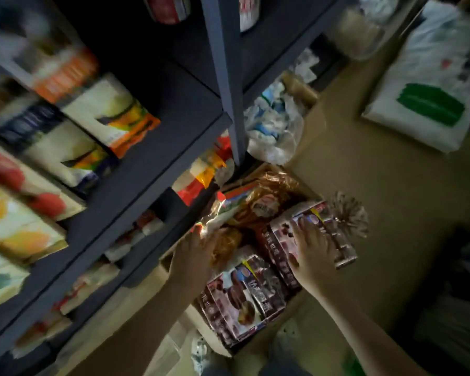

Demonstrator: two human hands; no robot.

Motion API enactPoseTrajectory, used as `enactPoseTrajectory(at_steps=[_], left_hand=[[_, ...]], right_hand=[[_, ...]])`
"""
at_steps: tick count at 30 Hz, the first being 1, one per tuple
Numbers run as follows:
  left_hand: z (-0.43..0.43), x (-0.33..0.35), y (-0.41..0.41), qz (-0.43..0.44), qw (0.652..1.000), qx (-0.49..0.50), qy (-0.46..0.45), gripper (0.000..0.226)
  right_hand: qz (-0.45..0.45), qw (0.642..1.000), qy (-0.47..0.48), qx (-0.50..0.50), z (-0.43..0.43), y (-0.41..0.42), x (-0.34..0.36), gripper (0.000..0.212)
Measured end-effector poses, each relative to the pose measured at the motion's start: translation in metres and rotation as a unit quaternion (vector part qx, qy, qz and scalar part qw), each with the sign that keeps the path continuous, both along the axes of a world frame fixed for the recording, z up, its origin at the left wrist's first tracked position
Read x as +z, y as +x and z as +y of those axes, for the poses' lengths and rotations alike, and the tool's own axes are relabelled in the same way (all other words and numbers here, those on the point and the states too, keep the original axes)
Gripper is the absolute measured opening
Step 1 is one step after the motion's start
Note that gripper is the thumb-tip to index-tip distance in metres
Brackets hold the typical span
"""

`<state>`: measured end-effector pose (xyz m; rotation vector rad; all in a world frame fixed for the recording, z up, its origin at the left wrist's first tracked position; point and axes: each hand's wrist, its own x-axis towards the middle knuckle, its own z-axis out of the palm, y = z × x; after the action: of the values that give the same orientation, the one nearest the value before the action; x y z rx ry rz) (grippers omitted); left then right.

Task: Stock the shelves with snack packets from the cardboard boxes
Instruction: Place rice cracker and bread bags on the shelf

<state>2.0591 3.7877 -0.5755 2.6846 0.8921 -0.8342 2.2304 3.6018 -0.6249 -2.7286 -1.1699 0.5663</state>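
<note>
Right hand [312,248] lies spread on a glossy maroon snack packet [278,241]; left hand [192,253], I cannot tell. Slick film may slip.

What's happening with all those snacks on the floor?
A person is bending over an open cardboard box full of snack packets, next to dark shelves. Their right hand rests with spread fingers on a dark brown chocolate snack packet at the box's right side. Their left hand reaches in by a shiny clear-wrapped packet; the blur hides whether it grips anything. The shelves already hold packets, like an orange-and-white packet. Nothing is lifted out yet.
</note>
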Motion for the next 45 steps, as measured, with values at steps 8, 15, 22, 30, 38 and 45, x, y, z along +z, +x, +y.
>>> enactPoseTrajectory(at_steps=[8,15,22,30,38,45], left_hand=[[0.029,-0.153,0.044,-0.071,0.997,0.037,0.019,0.095],[0.008,-0.145,0.056,-0.222,0.965,-0.126,0.060,0.101],[-0.033,-0.048,0.047,-0.395,0.888,-0.231,0.050,0.027],[-0.042,0.115,0.016,-0.418,0.863,-0.284,0.004,0.050],[-0.020,0.335,-0.020,-0.401,0.893,0.139,-0.150,0.089],[-0.023,0.491,-0.074,-0.488,0.817,0.208,-0.227,0.094]], right_hand=[[-0.075,0.994,0.084,0.001,0.009,-0.014,-0.113,0.080],[0.077,0.984,0.140,-0.085,0.021,-0.020,-0.092,0.071],[0.589,0.654,0.382,-0.282,0.046,-0.016,0.016,0.104],[0.591,0.636,0.374,-0.326,0.036,-0.013,0.173,0.091],[0.582,0.644,0.416,-0.271,0.032,-0.022,0.389,0.043],[0.582,0.653,0.472,-0.111,0.052,-0.049,0.546,0.060]])
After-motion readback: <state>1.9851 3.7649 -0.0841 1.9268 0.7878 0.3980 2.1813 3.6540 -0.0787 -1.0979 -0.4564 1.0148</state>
